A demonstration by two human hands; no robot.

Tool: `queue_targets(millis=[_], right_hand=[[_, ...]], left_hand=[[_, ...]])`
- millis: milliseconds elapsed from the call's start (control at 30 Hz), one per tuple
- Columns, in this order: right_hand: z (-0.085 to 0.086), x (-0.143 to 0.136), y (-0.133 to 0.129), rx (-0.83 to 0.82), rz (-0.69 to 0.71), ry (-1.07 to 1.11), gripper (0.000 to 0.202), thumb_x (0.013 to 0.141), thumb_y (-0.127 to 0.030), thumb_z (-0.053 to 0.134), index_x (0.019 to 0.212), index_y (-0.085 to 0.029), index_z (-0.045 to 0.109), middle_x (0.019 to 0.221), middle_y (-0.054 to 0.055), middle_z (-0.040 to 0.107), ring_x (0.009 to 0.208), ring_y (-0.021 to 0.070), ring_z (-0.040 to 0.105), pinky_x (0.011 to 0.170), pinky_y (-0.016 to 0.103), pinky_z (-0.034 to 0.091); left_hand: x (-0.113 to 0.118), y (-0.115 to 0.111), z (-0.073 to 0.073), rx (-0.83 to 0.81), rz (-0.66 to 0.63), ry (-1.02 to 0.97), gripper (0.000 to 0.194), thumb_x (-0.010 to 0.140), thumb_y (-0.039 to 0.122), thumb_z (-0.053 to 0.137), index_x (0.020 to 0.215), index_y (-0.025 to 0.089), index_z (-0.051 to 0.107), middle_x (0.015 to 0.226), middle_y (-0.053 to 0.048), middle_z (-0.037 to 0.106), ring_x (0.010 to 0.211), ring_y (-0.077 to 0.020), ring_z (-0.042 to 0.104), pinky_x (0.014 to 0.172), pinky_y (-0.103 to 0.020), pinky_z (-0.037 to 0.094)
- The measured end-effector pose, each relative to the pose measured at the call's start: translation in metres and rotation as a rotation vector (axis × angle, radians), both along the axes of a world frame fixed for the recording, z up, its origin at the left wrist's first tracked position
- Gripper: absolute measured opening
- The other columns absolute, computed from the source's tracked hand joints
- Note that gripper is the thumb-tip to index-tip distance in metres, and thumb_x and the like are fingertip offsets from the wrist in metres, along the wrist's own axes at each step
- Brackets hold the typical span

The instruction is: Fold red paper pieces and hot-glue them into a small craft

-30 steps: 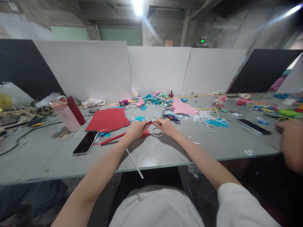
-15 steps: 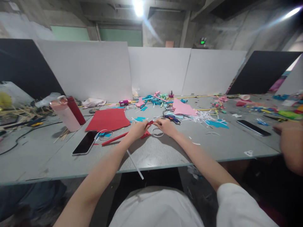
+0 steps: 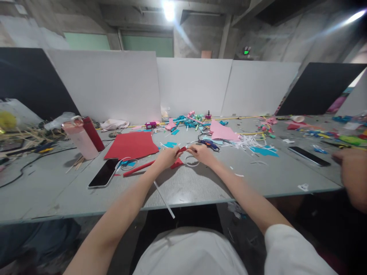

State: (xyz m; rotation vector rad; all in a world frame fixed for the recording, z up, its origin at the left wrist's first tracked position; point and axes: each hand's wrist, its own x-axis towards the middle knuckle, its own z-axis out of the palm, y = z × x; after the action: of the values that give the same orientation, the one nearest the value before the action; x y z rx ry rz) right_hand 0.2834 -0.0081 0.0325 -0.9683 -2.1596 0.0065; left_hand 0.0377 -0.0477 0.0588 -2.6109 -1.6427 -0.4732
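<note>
I see a small red paper piece (image 3: 182,149) pinched between both hands above the grey table (image 3: 200,187): my left hand (image 3: 168,157) grips one end, my right hand (image 3: 201,153) the other (fingertips nearly meeting), a white tape ring (image 3: 191,160) just beneath.

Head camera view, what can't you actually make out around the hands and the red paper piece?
- Red paper piece: too small in the head view; the left hand and right hand cover most of it, shape unclear.
- White strip: upper end hidden under the left forearm.
- Co-worker's hand: cut off by the right edge.
</note>
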Motion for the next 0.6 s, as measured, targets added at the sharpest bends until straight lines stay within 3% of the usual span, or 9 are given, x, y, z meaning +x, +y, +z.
queue_targets(millis=[233,467,600], right_hand=[[0.007,0.029,0.007,0.0,-0.08,0.082,0.026,0.108,-0.039,0.064,0.101,-0.02,0.079,0.092,0.009,0.084,0.076,0.0207,0.074,0.072,0.029,0.049],[0.003,0.004,-0.001,-0.01,0.003,-0.012,0.03,0.109,-0.044,0.064,0.099,-0.02,0.08,0.09,0.008,0.083,0.08,0.0208,0.075,0.074,0.028,0.048],[0.006,0.016,0.006,-0.017,-0.013,0.033,0.031,0.109,-0.045,0.062,0.101,-0.021,0.08,0.092,0.008,0.084,0.076,0.0202,0.073,0.072,0.029,0.049]], left_hand=[[-0.005,0.001,0.005,0.008,0.074,-0.026,0.042,0.113,0.047,0.043,0.131,0.019,0.068,0.108,-0.017,0.078,0.097,-0.0299,0.074,0.083,-0.034,0.049],[0.003,-0.003,0.001,-0.013,-0.005,-0.02,0.043,0.113,0.049,0.043,0.132,0.019,0.068,0.104,-0.016,0.078,0.097,-0.0298,0.074,0.083,-0.035,0.049],[-0.001,-0.002,0.005,-0.014,0.024,-0.035,0.04,0.113,0.047,0.044,0.13,0.02,0.069,0.105,-0.016,0.078,0.095,-0.029,0.074,0.081,-0.034,0.049]])
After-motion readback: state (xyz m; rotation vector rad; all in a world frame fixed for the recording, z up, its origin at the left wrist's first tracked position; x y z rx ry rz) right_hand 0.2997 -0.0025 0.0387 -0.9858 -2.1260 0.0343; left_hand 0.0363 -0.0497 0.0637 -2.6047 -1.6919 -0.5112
